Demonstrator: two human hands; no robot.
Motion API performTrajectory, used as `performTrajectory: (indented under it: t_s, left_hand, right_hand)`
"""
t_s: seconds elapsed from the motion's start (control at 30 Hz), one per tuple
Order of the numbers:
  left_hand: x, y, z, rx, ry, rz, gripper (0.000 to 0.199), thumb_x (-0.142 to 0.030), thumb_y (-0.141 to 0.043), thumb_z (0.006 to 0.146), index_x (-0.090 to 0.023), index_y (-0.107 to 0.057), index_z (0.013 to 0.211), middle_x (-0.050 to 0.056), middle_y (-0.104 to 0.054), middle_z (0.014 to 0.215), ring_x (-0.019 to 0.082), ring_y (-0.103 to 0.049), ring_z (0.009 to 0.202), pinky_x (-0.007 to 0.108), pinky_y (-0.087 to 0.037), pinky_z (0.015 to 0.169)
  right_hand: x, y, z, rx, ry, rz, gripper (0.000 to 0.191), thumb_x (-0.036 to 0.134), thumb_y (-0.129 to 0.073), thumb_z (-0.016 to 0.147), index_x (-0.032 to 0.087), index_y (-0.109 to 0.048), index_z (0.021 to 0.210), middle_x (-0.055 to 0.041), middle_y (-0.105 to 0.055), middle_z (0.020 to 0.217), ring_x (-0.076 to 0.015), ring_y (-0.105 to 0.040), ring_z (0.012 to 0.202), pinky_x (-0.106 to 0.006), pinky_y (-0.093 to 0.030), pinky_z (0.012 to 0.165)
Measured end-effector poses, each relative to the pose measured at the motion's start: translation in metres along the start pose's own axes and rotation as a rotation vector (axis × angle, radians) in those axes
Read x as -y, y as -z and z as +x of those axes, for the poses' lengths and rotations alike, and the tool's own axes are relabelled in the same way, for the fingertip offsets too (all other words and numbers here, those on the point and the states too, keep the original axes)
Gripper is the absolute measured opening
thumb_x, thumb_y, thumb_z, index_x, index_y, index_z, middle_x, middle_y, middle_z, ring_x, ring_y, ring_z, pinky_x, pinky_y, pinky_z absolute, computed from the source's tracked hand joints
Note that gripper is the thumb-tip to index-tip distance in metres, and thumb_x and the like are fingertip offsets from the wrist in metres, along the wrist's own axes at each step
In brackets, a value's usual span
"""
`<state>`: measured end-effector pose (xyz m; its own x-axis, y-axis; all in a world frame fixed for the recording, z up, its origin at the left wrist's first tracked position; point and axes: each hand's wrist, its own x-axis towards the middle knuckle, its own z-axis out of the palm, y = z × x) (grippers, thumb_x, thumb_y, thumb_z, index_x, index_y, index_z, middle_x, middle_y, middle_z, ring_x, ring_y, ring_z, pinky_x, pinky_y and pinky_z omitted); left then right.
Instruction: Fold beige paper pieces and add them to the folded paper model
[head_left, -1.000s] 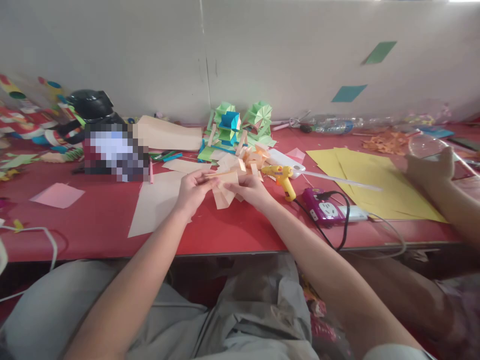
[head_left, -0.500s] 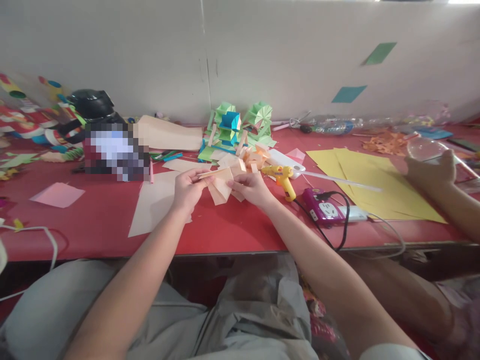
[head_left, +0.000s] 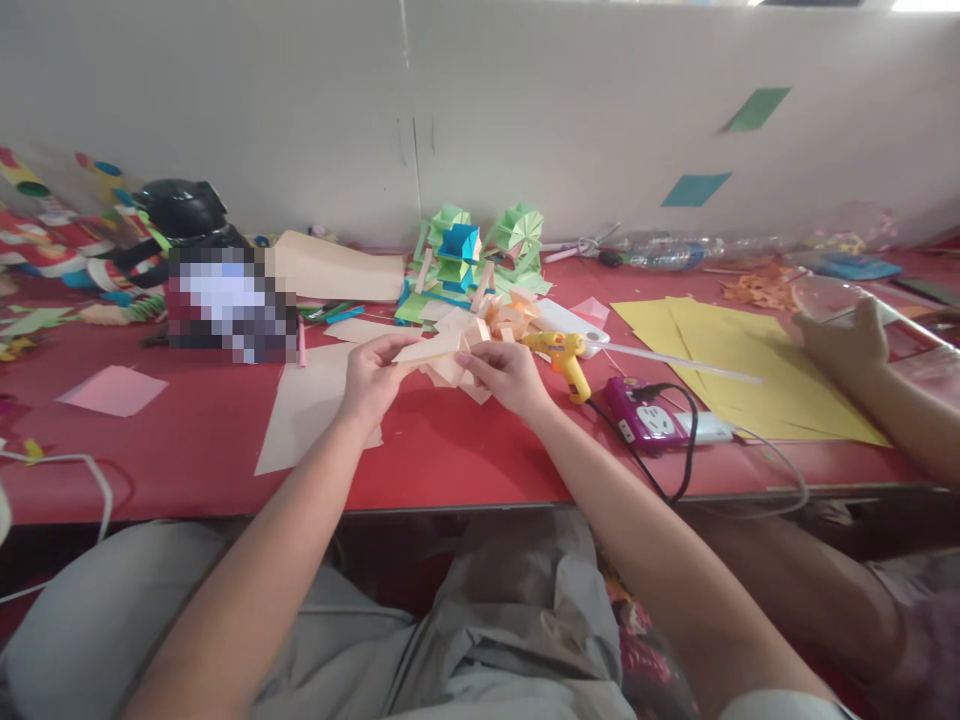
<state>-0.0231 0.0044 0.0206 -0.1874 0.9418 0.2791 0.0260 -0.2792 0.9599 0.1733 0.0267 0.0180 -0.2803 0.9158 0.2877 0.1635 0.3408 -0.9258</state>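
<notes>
Between my two hands is a folded piece of cream paper (head_left: 429, 350), held just above the table. The fingers of my left hand (head_left: 375, 380) pinch its left end. My right hand (head_left: 506, 375) grips its right side between thumb and fingertips. Close behind lie cream paper scraps and an orange folded paper piece (head_left: 517, 312). A yellow hot glue gun (head_left: 566, 360) with a clear glue stick rests right of my right hand. A pale paper sheet (head_left: 300, 420) lies flat under and beside my left forearm.
Green and blue folded paper models (head_left: 459, 250) stand near the wall. A purple power strip (head_left: 649, 415) with cables sits at the front right, beside yellow paper sheets (head_left: 750, 370). Another person's hand (head_left: 847, 345) holds a clear plastic piece at the far right. Pink paper (head_left: 112, 390) lies left.
The cream paper in my hands has been tilted, so its left part now faces up flatter. The other person's hand has shifted slightly left with the clear plastic.
</notes>
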Motion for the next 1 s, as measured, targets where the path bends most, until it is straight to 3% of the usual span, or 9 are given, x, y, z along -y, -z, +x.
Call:
performTrajectory:
  t_s: [0.1, 0.2, 0.37, 0.5, 0.6, 0.7, 0.87, 1.0]
  left_hand:
    - [-0.002, -0.001, -0.002, -0.007, -0.008, -0.023, 0.022, -0.031, -0.083, 0.065, -0.02, -0.078, 0.083, 0.007, -0.077, 0.088, 0.025, -0.072, 0.086, 0.034, -0.057, 0.077]
    - [-0.003, -0.002, -0.002, 0.035, -0.035, -0.056, 0.019, -0.033, -0.082, 0.067, -0.021, -0.079, 0.081, 0.008, -0.077, 0.091, 0.025, -0.072, 0.092, 0.037, -0.057, 0.085]
    - [-0.004, -0.001, -0.003, 0.202, -0.063, -0.022, 0.01, -0.022, -0.073, 0.072, -0.021, -0.079, 0.08, 0.009, -0.073, 0.114, 0.026, -0.065, 0.114, 0.039, -0.052, 0.097]
    - [-0.004, -0.001, -0.001, 0.211, 0.066, -0.152, 0.021, -0.017, -0.067, 0.067, -0.019, -0.075, 0.086, 0.008, -0.063, 0.132, 0.026, -0.065, 0.111, 0.035, -0.055, 0.087]
    - [-0.003, -0.004, 0.001, 0.166, 0.242, -0.323, 0.031, -0.025, -0.07, 0.069, -0.019, -0.068, 0.099, 0.008, -0.066, 0.125, 0.022, -0.07, 0.094, 0.031, -0.056, 0.071]
    - [0.001, -0.007, 0.0, 0.126, 0.346, -0.292, 0.044, -0.034, -0.078, 0.069, -0.019, -0.062, 0.107, 0.01, -0.071, 0.11, 0.022, -0.071, 0.087, 0.03, -0.056, 0.066]
    - [0.007, -0.009, -0.004, 0.225, 0.278, -0.206, 0.054, -0.032, -0.087, 0.063, -0.012, -0.067, 0.11, 0.012, -0.075, 0.099, 0.025, -0.072, 0.09, 0.038, -0.056, 0.085]
    - [0.007, -0.008, -0.006, 0.228, 0.191, -0.164, 0.057, -0.035, -0.086, 0.066, -0.012, -0.067, 0.115, 0.012, -0.077, 0.098, 0.027, -0.072, 0.091, 0.042, -0.054, 0.091]
  right_hand:
    - [0.0, 0.0, 0.0, 0.011, -0.03, 0.161, 0.041, 0.058, -0.066, 0.08, 0.018, -0.068, 0.088, -0.0029, -0.067, 0.07, -0.0116, -0.056, 0.055, -0.025, -0.045, 0.051]
    - [0.002, 0.001, 0.002, -0.015, -0.071, 0.318, 0.04, 0.055, -0.068, 0.079, 0.019, -0.069, 0.096, -0.0057, -0.071, 0.086, -0.0152, -0.066, 0.074, -0.028, -0.056, 0.066]
    - [0.0, 0.001, 0.004, -0.136, -0.1, 0.337, 0.038, 0.054, -0.069, 0.078, 0.017, -0.068, 0.085, -0.0052, -0.069, 0.081, -0.0158, -0.066, 0.075, -0.031, -0.058, 0.073]
    - [-0.009, 0.0, 0.005, -0.15, -0.074, 0.287, 0.039, 0.046, -0.075, 0.073, 0.02, -0.06, 0.098, -0.0003, -0.067, 0.072, -0.015, -0.063, 0.068, -0.032, -0.057, 0.07]
    - [-0.012, -0.001, 0.006, -0.122, -0.066, 0.29, 0.046, 0.044, -0.074, 0.074, 0.02, -0.056, 0.108, -0.0007, -0.068, 0.075, -0.0152, -0.065, 0.069, -0.031, -0.056, 0.069]
    - [-0.009, -0.003, 0.005, -0.065, -0.068, 0.288, 0.047, 0.043, -0.075, 0.073, 0.018, -0.058, 0.109, -0.002, -0.07, 0.076, -0.0153, -0.065, 0.069, -0.03, -0.055, 0.067]
    - [-0.005, -0.005, 0.003, -0.038, -0.122, 0.312, 0.047, 0.045, -0.078, 0.07, 0.016, -0.064, 0.104, -0.0045, -0.073, 0.079, -0.0166, -0.067, 0.072, -0.03, -0.056, 0.069]
    - [-0.004, -0.005, 0.003, -0.023, -0.273, 0.423, 0.044, 0.048, -0.082, 0.065, 0.016, -0.07, 0.093, -0.0054, -0.073, 0.082, -0.0177, -0.068, 0.073, -0.032, -0.058, 0.07]
